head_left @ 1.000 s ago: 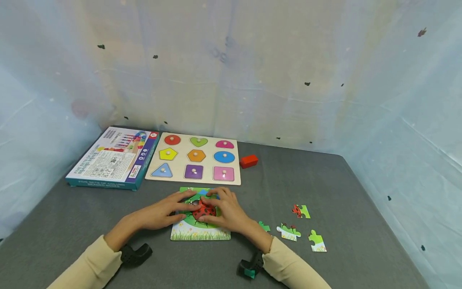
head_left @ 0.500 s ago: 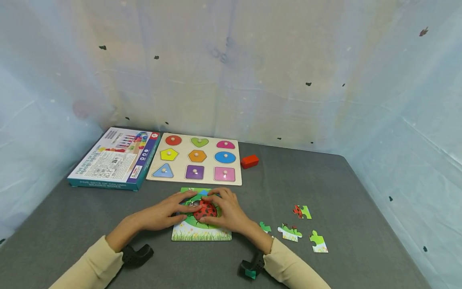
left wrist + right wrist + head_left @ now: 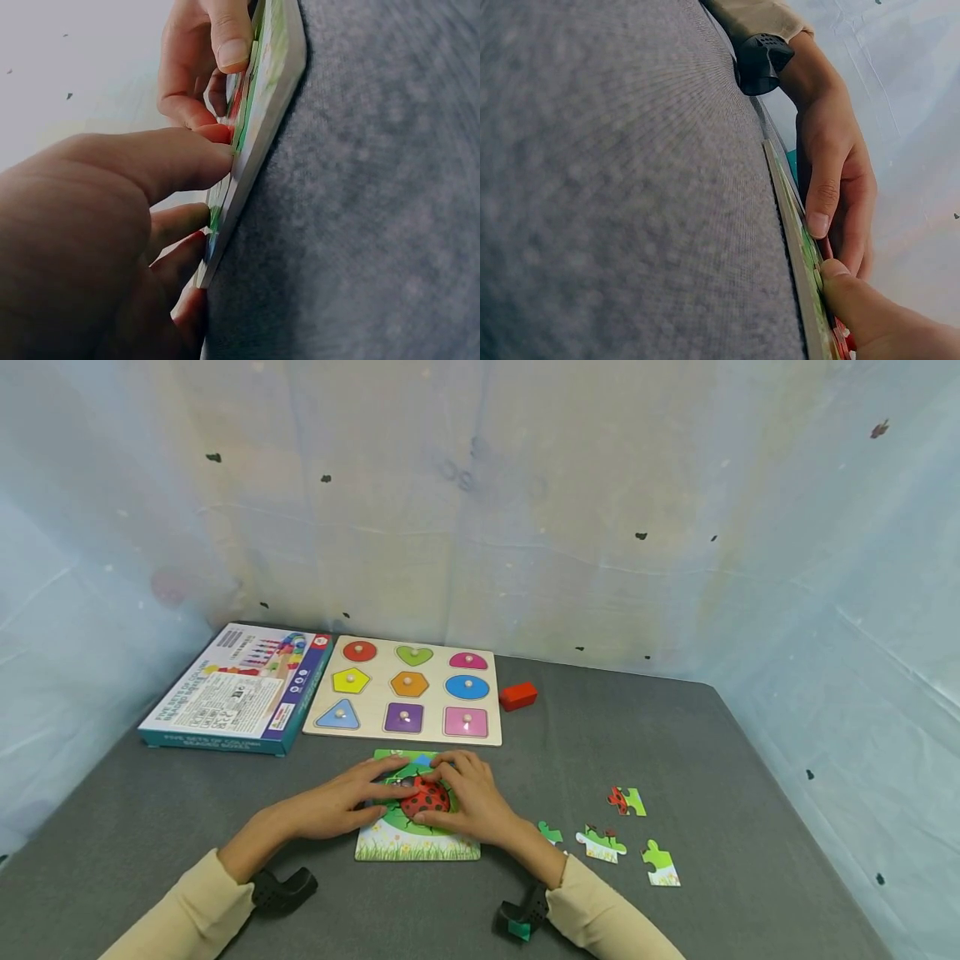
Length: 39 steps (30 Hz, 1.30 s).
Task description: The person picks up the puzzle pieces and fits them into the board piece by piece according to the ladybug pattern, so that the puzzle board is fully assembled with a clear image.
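A ladybug jigsaw puzzle [image 3: 416,847] lies on the grey table in front of the person, with grass and flowers along its near edge. My left hand [image 3: 341,799] rests on its left side, the fingers extended over the pieces and the thumb lower down. From the right, my right hand [image 3: 474,802] touches the puzzle with bent fingers and thumb spread around the red ladybug [image 3: 426,799]. In the left wrist view the thumb and fingertips press at the puzzle's face, close to the other hand's. The hands cover the puzzle's upper right corner and parts of both sides.
Several loose jigsaw pieces [image 3: 600,843] lie to the right, one partly behind the right forearm. Behind the puzzle are a wooden shape board [image 3: 375,693] with knobbed shapes, a flat box [image 3: 217,702] and a red block [image 3: 517,696]. Each wrist wears a black device [image 3: 283,890].
Both hands stay on the puzzle in almost the same pose. The loose pieces, box and shape board have not moved.
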### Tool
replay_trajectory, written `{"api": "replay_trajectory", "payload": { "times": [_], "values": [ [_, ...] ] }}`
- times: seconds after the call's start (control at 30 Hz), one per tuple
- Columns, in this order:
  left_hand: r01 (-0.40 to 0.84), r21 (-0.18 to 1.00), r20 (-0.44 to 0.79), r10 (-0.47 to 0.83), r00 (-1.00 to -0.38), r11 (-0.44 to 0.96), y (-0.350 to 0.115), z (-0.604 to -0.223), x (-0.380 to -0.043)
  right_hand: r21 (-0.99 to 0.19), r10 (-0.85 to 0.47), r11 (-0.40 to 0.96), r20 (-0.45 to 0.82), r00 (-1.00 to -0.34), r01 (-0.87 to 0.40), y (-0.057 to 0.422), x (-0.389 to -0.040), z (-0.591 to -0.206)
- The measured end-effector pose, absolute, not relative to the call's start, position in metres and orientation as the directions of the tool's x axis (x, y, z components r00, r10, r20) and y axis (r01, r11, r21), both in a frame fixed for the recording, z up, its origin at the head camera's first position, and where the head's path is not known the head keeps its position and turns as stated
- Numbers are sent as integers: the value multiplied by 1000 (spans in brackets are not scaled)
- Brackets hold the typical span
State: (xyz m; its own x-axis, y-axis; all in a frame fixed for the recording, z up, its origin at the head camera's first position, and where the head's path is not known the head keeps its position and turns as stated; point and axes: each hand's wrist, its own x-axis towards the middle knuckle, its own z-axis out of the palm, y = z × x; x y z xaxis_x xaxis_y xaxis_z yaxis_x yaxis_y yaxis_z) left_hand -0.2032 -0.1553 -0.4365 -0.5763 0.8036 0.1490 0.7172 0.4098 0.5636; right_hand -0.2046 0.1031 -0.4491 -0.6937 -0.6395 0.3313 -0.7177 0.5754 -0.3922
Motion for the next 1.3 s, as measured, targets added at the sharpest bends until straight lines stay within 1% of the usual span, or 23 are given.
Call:
{"api": "replay_trajectory", "payload": {
  "times": [0.23, 0.47, 0.63, 0.7, 0.87, 1.1, 1.3],
  "values": [
    [740, 531, 164, 807, -568, 413, -149, -434, -200, -359, -641, 606, 308, -703, -710, 102, -205, -450],
    [747, 463, 145, 791, -595, 477, -142, -428, -193, -335, -642, 618, 308, -703, -711, 101, -205, -448],
    [779, 384, 141, 802, -580, 495, -140, -424, -190, -349, -641, 619, 293, -710, -703, 100, -205, -446],
    [789, 373, 130, 814, -566, 489, -139, -424, -190, -355, -641, 619, 288, -712, -701, 100, -205, -446],
    [788, 400, 108, 830, -548, 468, -138, -423, -189, -340, -642, 619, 299, -706, -708, 100, -204, -448],
    [804, 429, 154, 843, -515, 412, -138, -427, -187, -325, -654, 619, 290, -698, -715, 100, -204, -449],
    [782, 461, 125, 842, -525, 419, -136, -430, -188, -319, -663, 623, 271, -698, -714, 102, -203, -446]
  ]
}}
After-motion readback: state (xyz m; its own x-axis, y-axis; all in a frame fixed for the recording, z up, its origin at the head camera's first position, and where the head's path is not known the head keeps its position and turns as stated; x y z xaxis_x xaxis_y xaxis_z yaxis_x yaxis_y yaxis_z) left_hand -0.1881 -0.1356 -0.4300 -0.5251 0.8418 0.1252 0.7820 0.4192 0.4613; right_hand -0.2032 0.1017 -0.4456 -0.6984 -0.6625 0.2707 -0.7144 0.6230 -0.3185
